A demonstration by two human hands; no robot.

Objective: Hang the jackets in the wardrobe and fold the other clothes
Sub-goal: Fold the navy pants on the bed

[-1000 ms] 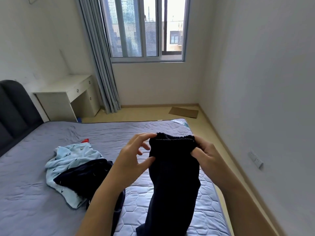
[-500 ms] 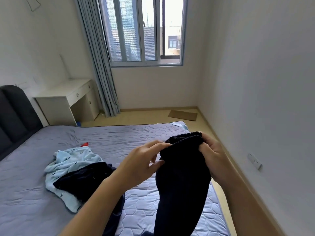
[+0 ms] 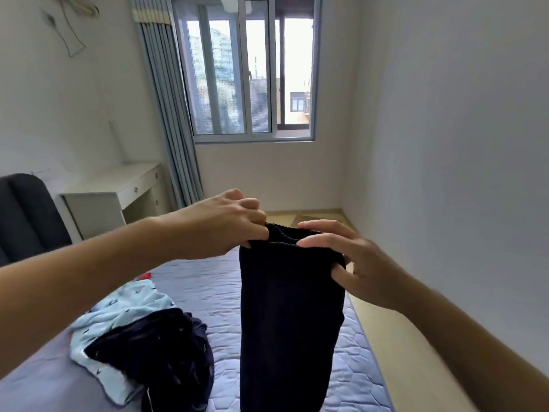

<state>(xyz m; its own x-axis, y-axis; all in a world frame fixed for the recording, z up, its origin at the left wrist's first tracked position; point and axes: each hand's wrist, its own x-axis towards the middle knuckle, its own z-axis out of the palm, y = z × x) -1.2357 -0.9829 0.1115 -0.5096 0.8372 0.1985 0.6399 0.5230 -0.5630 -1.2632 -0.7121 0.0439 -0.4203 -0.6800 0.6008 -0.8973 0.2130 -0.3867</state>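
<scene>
Dark trousers, waistband pinched between hands

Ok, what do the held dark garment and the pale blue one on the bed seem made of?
The dark garment: probably a soft matte knit; its top band looks ribbed. The pale blue garment: thin printed fabric, perhaps cotton; it lies crumpled.

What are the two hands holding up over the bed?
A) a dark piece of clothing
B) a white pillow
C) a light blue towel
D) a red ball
A: the left hand and the right hand both pinch the top edge of the dark piece of clothing, which hangs down over the bed.
</scene>
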